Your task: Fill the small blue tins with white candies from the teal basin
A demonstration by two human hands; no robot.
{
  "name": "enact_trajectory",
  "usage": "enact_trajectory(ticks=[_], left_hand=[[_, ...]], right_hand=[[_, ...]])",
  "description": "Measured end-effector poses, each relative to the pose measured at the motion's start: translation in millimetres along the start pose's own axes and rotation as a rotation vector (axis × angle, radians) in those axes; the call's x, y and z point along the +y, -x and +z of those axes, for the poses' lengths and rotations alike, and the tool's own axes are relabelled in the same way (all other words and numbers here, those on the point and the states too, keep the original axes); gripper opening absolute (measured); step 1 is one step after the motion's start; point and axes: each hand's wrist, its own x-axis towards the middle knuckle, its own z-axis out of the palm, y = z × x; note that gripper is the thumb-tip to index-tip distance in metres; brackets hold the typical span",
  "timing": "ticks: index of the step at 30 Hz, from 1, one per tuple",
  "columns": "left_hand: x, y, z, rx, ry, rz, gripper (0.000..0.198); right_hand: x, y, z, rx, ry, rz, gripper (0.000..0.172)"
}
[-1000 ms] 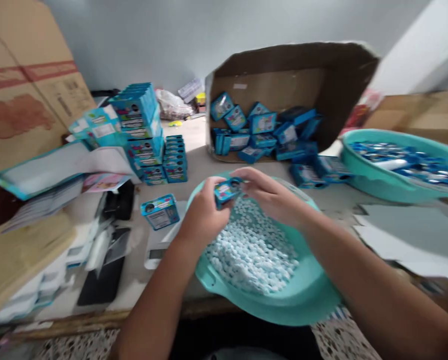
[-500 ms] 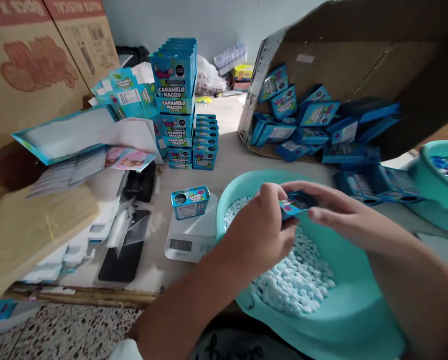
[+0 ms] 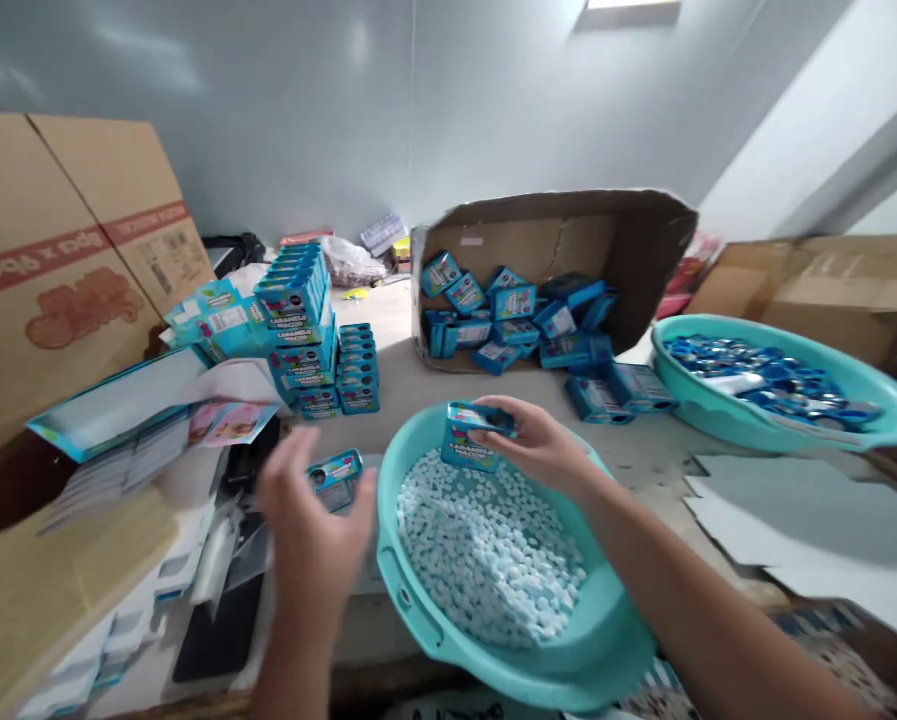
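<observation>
My right hand grips a small blue candy box labelled "Caramelo Macizo" and holds it upright above a turquoise tub. Loose pale-blue and white candies fill much of the tub's bottom. To the left, my left hand, slightly blurred, has its thumb and fingers apart and nothing between them. Just behind it, a second candy box stands on the white kitchen scale, partly covered by the hand; the scale's display is hidden.
Stacked blue boxes stand at the back left. A tipped cardboard carton spills more boxes. At the right is another turquoise tub of blue wrapped pieces, with white card sheets in front. A dark phone lies at the left.
The hands have separated: my left hand has let go of the candy box and moved left beside the scale, while my right hand keeps it. The view has lifted and shifted right.
</observation>
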Motion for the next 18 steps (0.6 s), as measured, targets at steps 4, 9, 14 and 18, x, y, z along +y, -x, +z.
enact_trajectory(ticks=[4, 9, 14, 18], left_hand=[[-66, 0, -12.8, -0.344, 0.084, -0.4, 0.078], [-53, -4, -3.4, -0.474, 0.086, -0.47, 0.039], [-2, -18, -20.0, -0.282, -0.299, 0.236, 0.045], [18, -23, -24.1, -0.489, -0.486, 0.534, 0.051]], right_hand=[[-10, 5, -3, 0.078, 0.087, -0.128, 0.038], [-30, 17, -12, 0.271, 0.116, -0.189, 0.032], [-32, 31, -19, 0.494, 0.109, -0.197, 0.032], [-23, 29, -16, 0.475, 0.148, -0.231, 0.027]])
